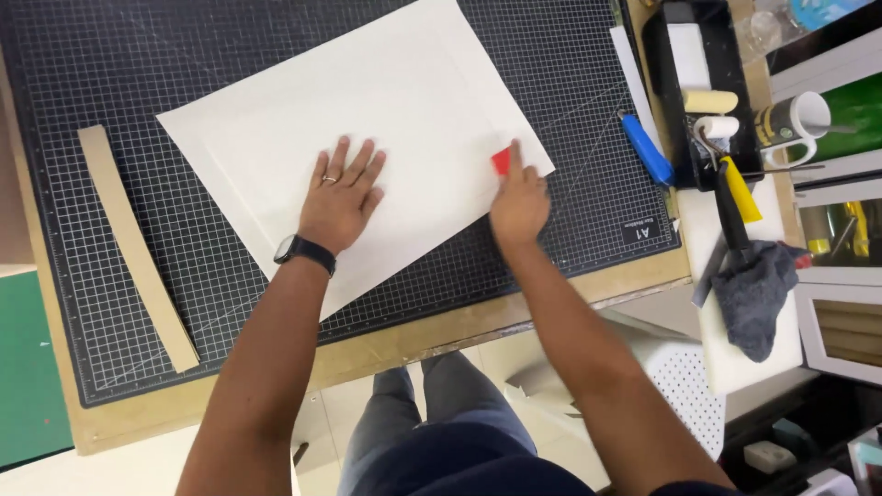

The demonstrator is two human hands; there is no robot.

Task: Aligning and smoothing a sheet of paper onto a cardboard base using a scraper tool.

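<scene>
Head view, looking straight down: big white sheet (367, 119) lies tilted on a dark gridded cutting mat (110, 73), which sits on a wooden worktop (404, 344). Left hand (340, 197) lies flat on the sheet approx. mid-lower area, fingers spread, palm down, grip wide and holding nothing; ring on one finger, black watch (304, 252) at the wrist. Right hand (519, 207) is at the sheet's right corner, grip narrow, closed on a small red scraper (501, 161) w/ index finger stretched along it; scraper touches the sheet just inside its right edge. Hands are well apart, both on the same sheet. Left side of the mat: long tan strip (133, 243), slightly curved, lying apart from the sheet. Right of the mat: blue-handled tool (647, 149) at the mat's edge, then a black tray (661, 83) w/ small paint rollers in it, one yellowish (709, 101), one white w/ yellow handle (740, 188). White mug (799, 124) beside the tray. Grey cloth (755, 296) bunched on a white board (726, 367) at the right. Below the worktop edge: person's legs in grey trousers (441, 413), pale floor.
</scene>
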